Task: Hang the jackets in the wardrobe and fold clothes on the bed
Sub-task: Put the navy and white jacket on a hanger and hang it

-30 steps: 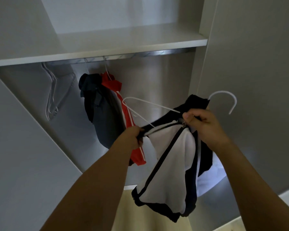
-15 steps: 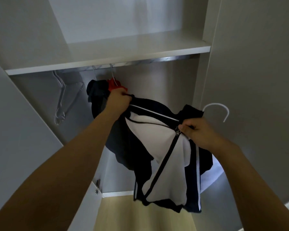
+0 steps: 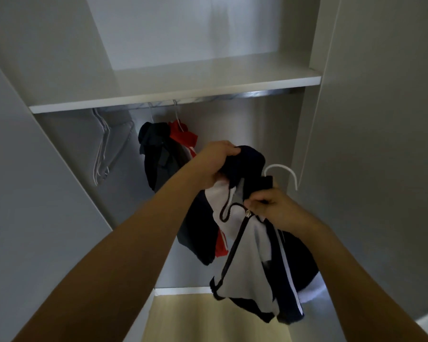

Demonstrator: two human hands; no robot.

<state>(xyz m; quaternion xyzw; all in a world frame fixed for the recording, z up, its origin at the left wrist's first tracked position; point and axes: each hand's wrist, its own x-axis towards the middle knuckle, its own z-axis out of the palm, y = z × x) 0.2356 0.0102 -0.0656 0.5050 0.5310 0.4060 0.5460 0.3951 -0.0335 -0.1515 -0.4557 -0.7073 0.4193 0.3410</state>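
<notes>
We are gripping the navy-and-white jacket (image 3: 245,245) with left hand (image 3: 216,166) and right hand (image 3: 273,206), settling it on its white hanger (image 3: 286,172) before hooking the rail (image 3: 257,94).

no readable text, no labels, no brand marks, no numbers on any visible surface

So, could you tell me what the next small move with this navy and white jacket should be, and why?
Probably lift the white hanger hook to the rail, right of the red jacket. Both the left hand and right hand grip the navy and white jacket below the rail, and that stretch looks free.
</notes>
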